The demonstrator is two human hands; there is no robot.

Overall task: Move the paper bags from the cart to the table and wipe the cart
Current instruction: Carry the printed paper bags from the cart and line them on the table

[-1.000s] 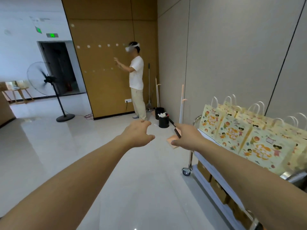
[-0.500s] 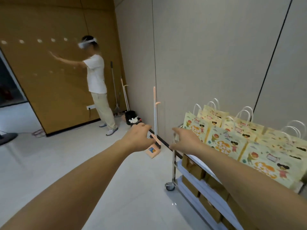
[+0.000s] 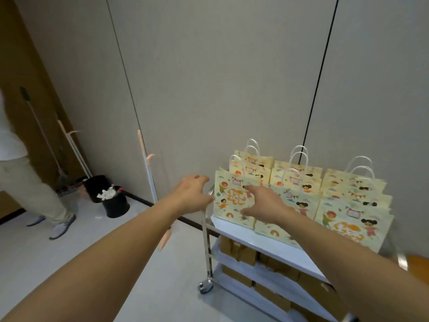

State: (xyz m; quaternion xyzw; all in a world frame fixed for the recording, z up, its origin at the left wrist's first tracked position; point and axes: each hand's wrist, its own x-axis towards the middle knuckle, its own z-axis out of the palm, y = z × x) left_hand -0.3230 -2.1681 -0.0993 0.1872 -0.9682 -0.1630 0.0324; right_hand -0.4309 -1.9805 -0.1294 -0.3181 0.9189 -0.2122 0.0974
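Observation:
Several pale yellow paper bags (image 3: 348, 205) with cartoon children and white cord handles stand in rows on the top shelf of a metal cart (image 3: 267, 242) against the grey wall. My left hand (image 3: 192, 194) hovers with spread fingers at the left edge of the nearest bag (image 3: 229, 201), by the cart's corner post. My right hand (image 3: 262, 203) reaches over the front face of that bag, fingers extended, holding nothing. Whether either hand touches the bag is unclear.
Brown cardboard boxes (image 3: 239, 249) fill the cart's lower shelves. A pink-handled mop (image 3: 148, 177) leans on the wall left of the cart. Black bins (image 3: 113, 201) and brooms stand in the corner. A person's legs (image 3: 30, 189) are at the far left.
The view has swung right and nearer to the cart. Both hands moved from open air onto the nearest bag's left edge and front.

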